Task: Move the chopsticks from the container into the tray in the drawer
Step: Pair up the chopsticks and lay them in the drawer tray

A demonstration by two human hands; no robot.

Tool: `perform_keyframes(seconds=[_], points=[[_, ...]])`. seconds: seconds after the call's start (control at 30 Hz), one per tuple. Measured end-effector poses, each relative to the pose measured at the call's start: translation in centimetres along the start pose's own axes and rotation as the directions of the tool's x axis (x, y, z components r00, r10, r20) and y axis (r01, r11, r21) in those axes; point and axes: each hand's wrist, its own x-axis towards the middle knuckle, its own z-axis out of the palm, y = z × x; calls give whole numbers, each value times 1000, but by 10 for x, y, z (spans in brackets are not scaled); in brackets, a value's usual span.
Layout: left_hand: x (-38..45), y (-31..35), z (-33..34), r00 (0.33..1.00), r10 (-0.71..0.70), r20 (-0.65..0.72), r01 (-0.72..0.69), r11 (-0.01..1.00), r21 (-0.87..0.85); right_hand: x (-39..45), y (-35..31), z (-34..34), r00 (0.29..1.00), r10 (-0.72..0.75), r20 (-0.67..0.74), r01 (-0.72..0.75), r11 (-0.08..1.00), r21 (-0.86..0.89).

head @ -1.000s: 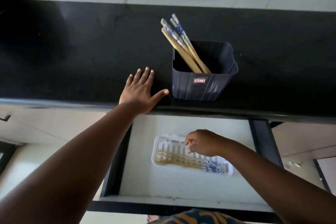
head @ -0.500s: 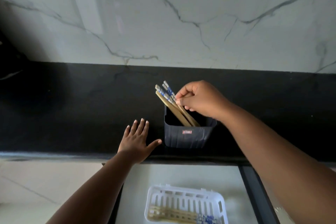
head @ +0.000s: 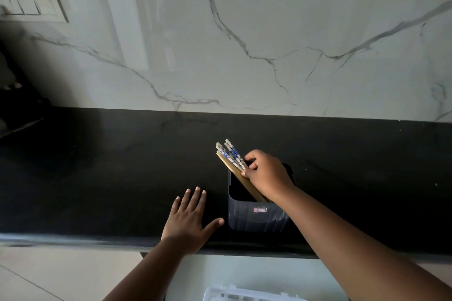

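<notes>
Several wooden chopsticks with blue-and-white patterned tops [head: 231,157] lean in the dark ribbed plastic container [head: 256,217] on the black stone surface [head: 110,178]. The right hand [head: 266,173] pinches them, its grip clamped. The left hand [head: 189,220] rests flat, fingers spread. The white slotted tray [head: 234,294] lies below.

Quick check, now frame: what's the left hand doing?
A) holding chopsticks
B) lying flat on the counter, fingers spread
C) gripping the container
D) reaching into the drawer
B: the left hand lies flat with fingers spread on the black counter, apart from the container, while the right hand pinches the chopsticks.
</notes>
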Motion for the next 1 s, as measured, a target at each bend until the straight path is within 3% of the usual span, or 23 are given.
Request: perform_keyframes(seconds=[0.67,0.77,0.9,0.97,1.0], points=[[-2,0,-2,1000,1,25,-1,1000,-15,-2,9,-20,998,-60,2,59,992,111],[-1,0,-1,999,-5,36,5,1000,-20,-1,-4,-49,999,-37,-32,43,972,231],[2,2,-7,991,-47,126,57,995,-81,-2,-30,-102,999,7,-33,11,857,515],[5,7,-21,994,-102,50,111,965,-237,-4,-42,-125,1000,5,-29,14,805,593],[7,10,-32,989,-128,-71,98,938,-332,-6,-48,-134,1000,9,-28,11,782,624]])
